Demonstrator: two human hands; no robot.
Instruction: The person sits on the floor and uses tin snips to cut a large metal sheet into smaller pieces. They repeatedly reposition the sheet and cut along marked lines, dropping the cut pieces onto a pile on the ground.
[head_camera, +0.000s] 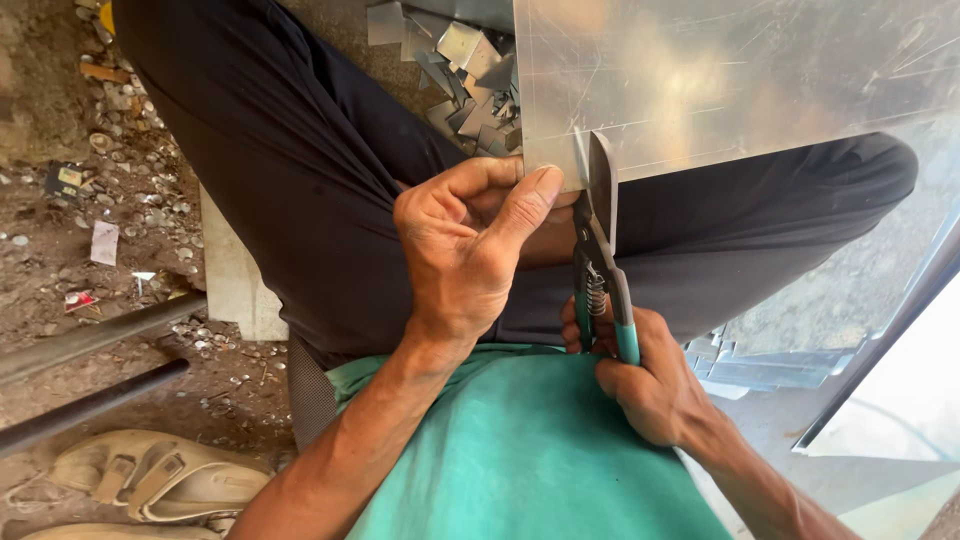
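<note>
head: r hand (650, 375) snips (600, 250) cutting metal sheet (740, 80)

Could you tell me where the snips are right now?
In the head view, the snips sit centre-right, gripped by the right hand, blades at the metal sheet's near edge.

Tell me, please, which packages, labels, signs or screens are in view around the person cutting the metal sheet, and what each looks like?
Small dark packet with a yellow patch: flat on the dirt at far left, roughly square.
Pale pinkish wrapper scrap: on the ground below it, rectangular, crumpled.
Small red and white wrapper scrap: lower still, near the dark pipe.
No signs or screens show.
</note>
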